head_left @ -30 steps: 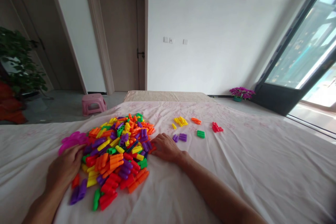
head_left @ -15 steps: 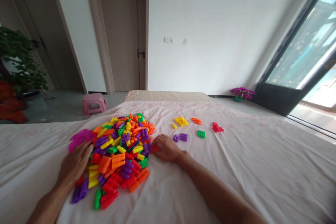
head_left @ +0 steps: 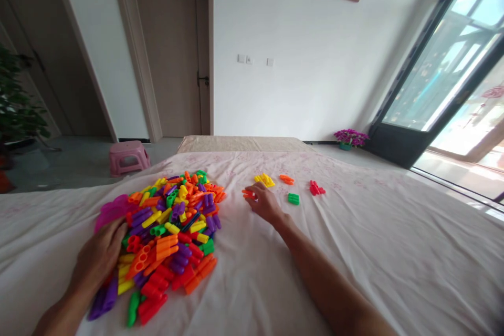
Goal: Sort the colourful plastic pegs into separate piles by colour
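A heap of bullet-shaped plastic building blocks (head_left: pixel 169 231) in orange, red, yellow, green and purple lies on the cloth-covered surface. My left hand (head_left: pixel 98 254) rests against the heap's left side, fingers stretched forward with their tips partly hidden, gripping nothing I can see. To the right of the heap, my right hand (head_left: pixel 263 202) pinches an orange-red building block (head_left: pixel 248 194). Just beyond that hand lies a group of yellow blocks (head_left: pixel 264 180). Orange blocks (head_left: pixel 286 179), green blocks (head_left: pixel 293 198) and red blocks (head_left: pixel 316 188) sit apart in small groups farther right.
A magenta plastic piece (head_left: pixel 112 211) lies at the heap's left edge. Wrinkled pale cloth (head_left: pixel 354 252) covers the surface. Beyond it are a pink stool (head_left: pixel 129 157), a pot of purple flowers (head_left: pixel 350 137), a closed door (head_left: pixel 169 52) and a glass door (head_left: pixel 417 84).
My right hand has moved from the heap's right edge away and rightward, carrying the orange-red block, and now hides the purple blocks. My left hand stays at the heap. The view has shifted slightly right.
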Available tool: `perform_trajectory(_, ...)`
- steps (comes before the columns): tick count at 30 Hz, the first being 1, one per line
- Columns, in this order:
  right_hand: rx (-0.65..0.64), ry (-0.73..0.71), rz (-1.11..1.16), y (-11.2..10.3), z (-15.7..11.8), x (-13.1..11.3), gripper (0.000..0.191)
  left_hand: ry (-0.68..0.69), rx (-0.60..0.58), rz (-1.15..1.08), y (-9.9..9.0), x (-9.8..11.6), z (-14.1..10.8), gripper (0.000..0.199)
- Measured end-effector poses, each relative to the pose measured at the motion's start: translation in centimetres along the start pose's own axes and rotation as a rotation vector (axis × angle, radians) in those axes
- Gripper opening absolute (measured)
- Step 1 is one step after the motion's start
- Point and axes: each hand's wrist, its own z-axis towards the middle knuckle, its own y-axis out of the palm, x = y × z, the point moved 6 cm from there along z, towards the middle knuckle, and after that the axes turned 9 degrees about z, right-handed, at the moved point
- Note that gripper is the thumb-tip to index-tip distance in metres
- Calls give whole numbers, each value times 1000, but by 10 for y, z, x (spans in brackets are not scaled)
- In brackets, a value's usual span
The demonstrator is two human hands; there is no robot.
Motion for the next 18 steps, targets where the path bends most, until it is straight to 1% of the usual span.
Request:
perform_trajectory(3,223,193,-106,-35,2,42,27,-41,-86,-29,6,-4,3,59)
perform_trajectory(5,337,300,-164,-56,-2,67,28,-26,-87,-40,9,-6,4,58)
perform_trajectory(7,422,385,-189,-72,-8,88,30,-6,-73,-44,10,-7,6,54)
perform_trajectory(10,502,451,-168,-86,-18,111,37,12,-33,-32,9,-7,5,46)
perform_trajectory(12,540,459,-147,-90,-24,120,41,1,-27,15,6,-5,3,45)
perform_trajectory(14,583,451,-142,-92,-29,123,41,-44,-40,88,1,-3,-1,46)
perform_trajectory(16,623,413,-153,-92,-32,119,39,-115,-43,152,-6,-2,-5,46)
perform_trajectory(18,622,341,-163,-86,-31,109,37,-175,-34,206,-14,1,-11,47)
